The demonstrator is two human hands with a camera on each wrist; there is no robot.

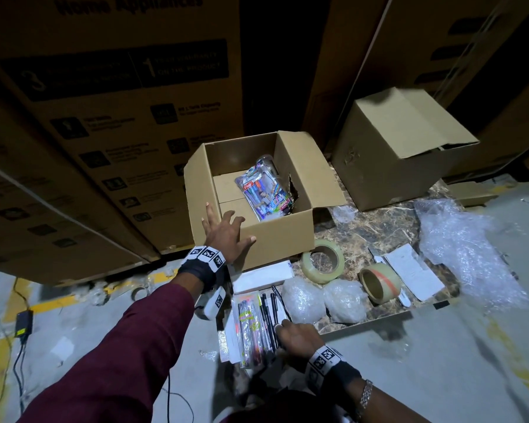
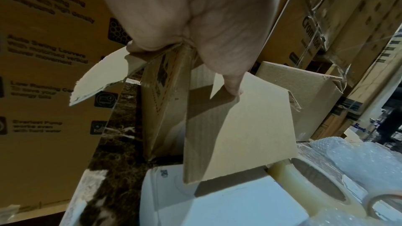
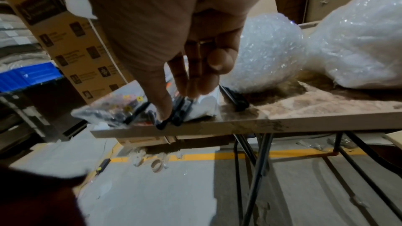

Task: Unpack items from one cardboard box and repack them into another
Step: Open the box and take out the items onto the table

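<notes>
Cardboard box (image 1: 272, 239) on marble-patterned table (image 1: 379, 227), concrete floor (image 1: 440, 377)

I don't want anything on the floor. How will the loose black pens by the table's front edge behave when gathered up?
The black pens are thin, round and loose, so they will probably roll or scatter if nudged. Their ends reach the table edge, so one could drop off. They look stiff and light; pinching several at once may let some slip.

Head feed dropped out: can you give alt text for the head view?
The left hand rests spread on the near rim of the open cardboard box, which holds a pen pack; the right hand pinches black pens at the near edge of the table.
</notes>
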